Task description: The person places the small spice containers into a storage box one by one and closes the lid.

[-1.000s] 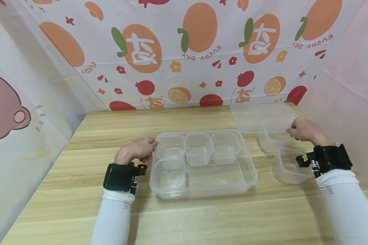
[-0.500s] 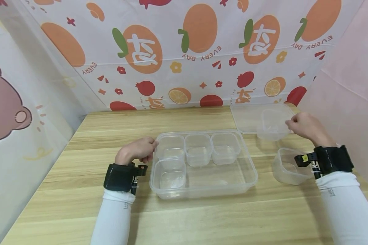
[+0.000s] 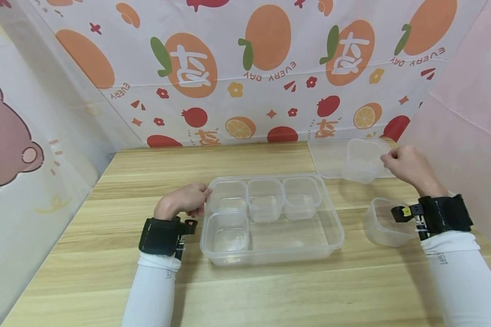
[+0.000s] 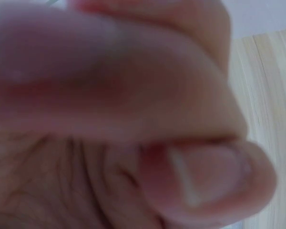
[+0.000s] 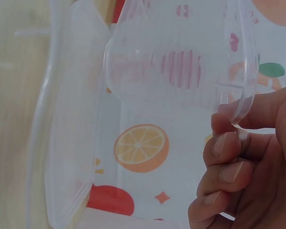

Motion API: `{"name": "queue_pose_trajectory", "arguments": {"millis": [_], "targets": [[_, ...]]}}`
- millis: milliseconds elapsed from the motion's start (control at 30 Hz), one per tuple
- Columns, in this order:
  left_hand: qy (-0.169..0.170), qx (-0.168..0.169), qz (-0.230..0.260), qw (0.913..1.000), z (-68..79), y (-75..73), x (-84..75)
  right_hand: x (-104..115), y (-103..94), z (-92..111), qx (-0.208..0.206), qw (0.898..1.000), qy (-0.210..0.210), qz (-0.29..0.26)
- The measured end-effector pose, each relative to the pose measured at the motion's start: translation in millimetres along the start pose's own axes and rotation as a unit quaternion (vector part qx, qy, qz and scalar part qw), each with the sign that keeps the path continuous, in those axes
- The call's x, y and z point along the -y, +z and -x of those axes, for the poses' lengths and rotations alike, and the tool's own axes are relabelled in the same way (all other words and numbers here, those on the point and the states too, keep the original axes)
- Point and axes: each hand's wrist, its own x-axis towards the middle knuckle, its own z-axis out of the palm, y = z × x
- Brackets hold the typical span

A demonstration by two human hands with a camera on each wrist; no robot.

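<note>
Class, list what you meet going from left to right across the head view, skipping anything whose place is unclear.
Pink cartoon print, left hand, large clear box, held small tub, right hand.

The head view peers forward and down across the worktop (image 3: 278, 290); the left wrist's crowds the left hand (image 4: 133, 114); the right wrist's faces the printed cloth (image 5: 148, 181), close by the held container (image 5: 181, 71) the head view shares.

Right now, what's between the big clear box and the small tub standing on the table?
Just bare wooden tabletop separates the clear plastic box from the small clear tub, as the head view shows.
</note>
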Motion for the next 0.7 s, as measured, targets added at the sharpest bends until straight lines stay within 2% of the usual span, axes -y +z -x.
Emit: {"name": "queue_pose_trajectory", "arguments": {"millis": [267,700], "targets": [[-0.004,0.002,0.003,1.0,-0.3,-0.9,-0.7,11.3,-3.1,1.1,-0.026,0.999,-0.016,-0.014],[-0.006,0.001,0.006,1.0,0.6,-1.2,-0.7,23.2,-3.9,3.9,-0.044,0.998,-0.013,-0.033]]}}
